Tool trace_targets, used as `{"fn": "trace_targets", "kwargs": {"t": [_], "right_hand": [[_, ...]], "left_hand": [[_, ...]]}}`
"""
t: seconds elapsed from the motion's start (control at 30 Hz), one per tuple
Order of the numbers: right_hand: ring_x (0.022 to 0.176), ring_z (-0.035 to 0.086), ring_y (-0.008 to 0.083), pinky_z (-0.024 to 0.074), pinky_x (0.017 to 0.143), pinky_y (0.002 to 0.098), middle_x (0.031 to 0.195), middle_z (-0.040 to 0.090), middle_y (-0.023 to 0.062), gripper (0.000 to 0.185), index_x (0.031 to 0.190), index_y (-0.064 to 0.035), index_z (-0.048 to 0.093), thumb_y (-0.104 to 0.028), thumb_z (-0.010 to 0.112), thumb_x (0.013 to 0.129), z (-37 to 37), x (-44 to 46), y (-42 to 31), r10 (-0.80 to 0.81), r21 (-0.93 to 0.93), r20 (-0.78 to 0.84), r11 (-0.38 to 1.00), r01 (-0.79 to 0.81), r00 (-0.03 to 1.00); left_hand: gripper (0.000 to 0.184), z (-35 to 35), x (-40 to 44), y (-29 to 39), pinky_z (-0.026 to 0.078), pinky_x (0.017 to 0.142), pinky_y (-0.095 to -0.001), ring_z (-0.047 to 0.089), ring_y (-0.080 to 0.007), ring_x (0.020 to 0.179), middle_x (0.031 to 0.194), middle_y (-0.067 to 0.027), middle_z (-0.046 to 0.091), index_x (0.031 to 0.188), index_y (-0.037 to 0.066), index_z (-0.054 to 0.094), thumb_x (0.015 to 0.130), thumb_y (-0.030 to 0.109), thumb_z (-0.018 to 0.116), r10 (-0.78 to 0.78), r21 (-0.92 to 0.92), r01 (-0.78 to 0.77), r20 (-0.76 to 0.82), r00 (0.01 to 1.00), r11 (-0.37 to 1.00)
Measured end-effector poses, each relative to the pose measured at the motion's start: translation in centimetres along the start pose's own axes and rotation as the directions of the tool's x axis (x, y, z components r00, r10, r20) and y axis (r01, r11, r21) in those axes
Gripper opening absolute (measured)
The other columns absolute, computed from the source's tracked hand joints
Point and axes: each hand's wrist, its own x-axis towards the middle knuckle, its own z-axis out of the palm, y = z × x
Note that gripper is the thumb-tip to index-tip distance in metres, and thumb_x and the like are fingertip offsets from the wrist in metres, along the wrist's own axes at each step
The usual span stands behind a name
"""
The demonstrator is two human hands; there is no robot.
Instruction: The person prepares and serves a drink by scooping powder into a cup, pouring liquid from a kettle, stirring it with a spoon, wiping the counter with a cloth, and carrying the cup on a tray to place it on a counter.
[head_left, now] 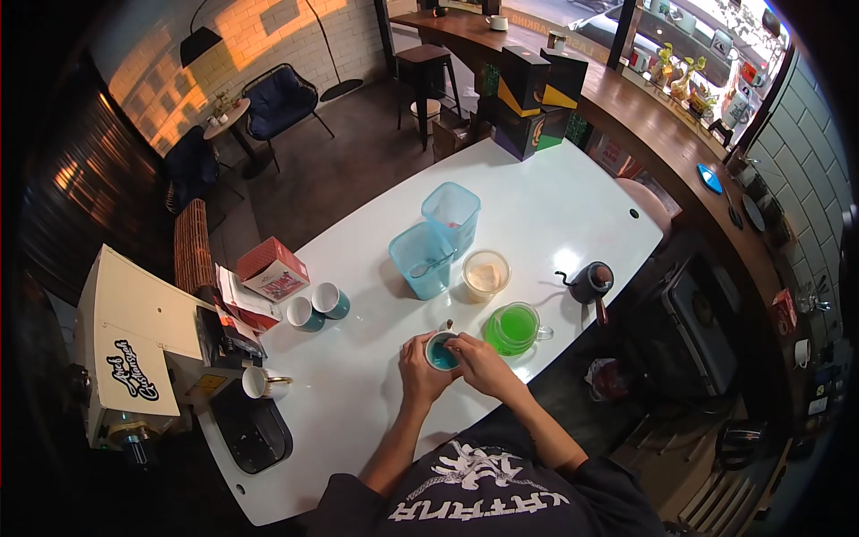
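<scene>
A: Hands?
B: Close together at the near edge. Left hand [422,369] wraps the side of a small cup [440,354]; right hand [483,365] has its fingers bent over the rim. Whether they pinch a stirrer, I cannot tell.
A: Cup position and contents?
B: On or just above the white table [573,192], left of the glass pitcher [512,331]. Blue-green inside, apparently liquid.
A: Progress?
B: Judgement: filling seems done, work inside the cup under way; completion not readable. The pitcher holds plenty of bright green liquid, so that portion looks unused.
A: Farther out?
B: Clear tub [487,276] with pale contents, lid off, beyond the pitcher; two blue plastic containers behind it. Gooseneck kettle [591,282] at right, untouched. Two teal cups [305,316] at left, also untouched; no liquid discernible in them.
</scene>
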Motion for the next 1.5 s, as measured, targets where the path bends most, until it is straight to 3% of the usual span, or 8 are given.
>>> {"fn": "trace_targets", "kwargs": {"t": [0.2,0.4,0.57,0.87,1.0,1.07,1.27,1.5], "right_hand": [[0.083,0.063,0.0419,0.0499,0.073,0.0480,0.096,0.060,0.0219,0.019,0.099,0.0059,0.058,-0.001,0.058,0.082,-0.6,-0.6,-1.0,-0.018,-0.076,0.127,0.997,0.028,0.992],[0.084,0.061,0.0411,0.0486,0.075,0.0467,0.094,0.060,0.0211,0.017,0.103,0.0053,0.059,-0.002,0.055,0.087,-1.3,-0.5,-0.6,0.031,-0.138,0.036,0.990,-0.025,0.999],[0.083,0.062,0.0425,0.0497,0.074,0.0482,0.095,0.059,0.0218,0.024,0.103,0.0064,0.055,-0.001,0.059,0.081,-0.6,0.4,-0.5,0.019,-0.088,-0.023,0.996,-0.021,1.000],[0.082,0.062,0.0427,0.0491,0.073,0.0485,0.095,0.059,0.0219,0.023,0.101,0.0065,0.055,0.001,0.059,0.079,0.1,-0.7,-0.5,-0.048,-0.115,0.109,0.992,0.060,0.993],[0.081,0.061,0.0424,0.0492,0.072,0.0481,0.094,0.058,0.0216,0.024,0.102,0.0064,0.054,0.001,0.059,0.079,-0.7,-0.7,-0.2,-0.016,-0.144,0.046,0.989,0.023,0.999],[0.082,0.061,0.0406,0.0491,0.073,0.0452,0.091,0.059,0.0203,0.014,0.100,0.0058,0.059,-0.002,0.054,0.090,-0.9,-0.4,-0.1,0.031,-0.139,-0.029,0.990,-0.035,0.999],[0.080,0.061,0.0407,0.0493,0.072,0.0450,0.092,0.059,0.0200,0.013,0.100,0.0056,0.059,-0.002,0.054,0.091,1.0,0.0,0.4,-0.002,-0.016,-0.097,1.000,0.001,0.995],[0.081,0.062,0.0404,0.0492,0.072,0.0458,0.093,0.059,0.0208,0.012,0.099,0.0054,0.058,-0.002,0.054,0.091,0.5,-1.1,-0.6,-0.024,-0.069,0.010,0.997,0.025,1.000]], "left_hand": [[0.079,-0.1,-0.1,0.2,0.047,0.091,-0.0462,0.059,-0.0349,0.104,0.106,-0.0116,0.066,0.110,0.006,0.057,0.046,0.035,0.094,-0.005,-0.021,0.005,-0.002,1.000,1.000],[0.079,-0.1,-0.1,0.4,0.048,0.090,-0.0465,0.059,-0.0350,0.104,0.105,-0.0120,0.066,0.110,0.006,0.057,0.046,0.034,0.094,-0.038,-0.018,0.038,0.002,0.999,0.999],[0.077,-0.2,0.0,0.5,0.048,0.090,-0.0464,0.060,-0.0351,0.104,0.105,-0.0122,0.066,0.110,0.006,0.057,0.047,0.032,0.093,-0.020,-0.030,0.020,0.000,1.000,0.999],[0.076,0.0,-0.1,0.1,0.047,0.092,-0.0466,0.059,-0.0347,0.105,0.106,-0.0119,0.066,0.111,0.006,0.057,0.048,0.031,0.093,0.003,-0.042,-0.004,-0.019,1.000,0.999],[0.076,0.0,-0.2,0.4,0.047,0.092,-0.0463,0.059,-0.0345,0.105,0.106,-0.0119,0.065,0.111,0.006,0.057,0.048,0.030,0.093,-0.020,-0.018,0.020,-0.008,1.000,1.000],[0.076,0.0,-0.1,0.3,0.047,0.092,-0.0461,0.058,-0.0345,0.105,0.106,-0.0121,0.065,0.111,0.006,0.058,0.047,0.030,0.093,-0.010,-0.026,0.009,-0.012,1.000,1.000],[0.074,0.4,-0.2,-0.5,0.047,0.091,-0.0459,0.058,-0.0347,0.105,0.106,-0.0122,0.065,0.111,0.007,0.058,0.048,0.027,0.091,0.011,-0.015,-0.011,-0.014,1.000,1.000],[0.074,0.3,-0.2,-0.4,0.047,0.092,-0.0458,0.057,-0.0352,0.106,0.107,-0.0120,0.065,0.112,0.007,0.058,0.048,0.025,0.092,0.005,-0.032,-0.006,-0.020,1.000,0.999]]}}
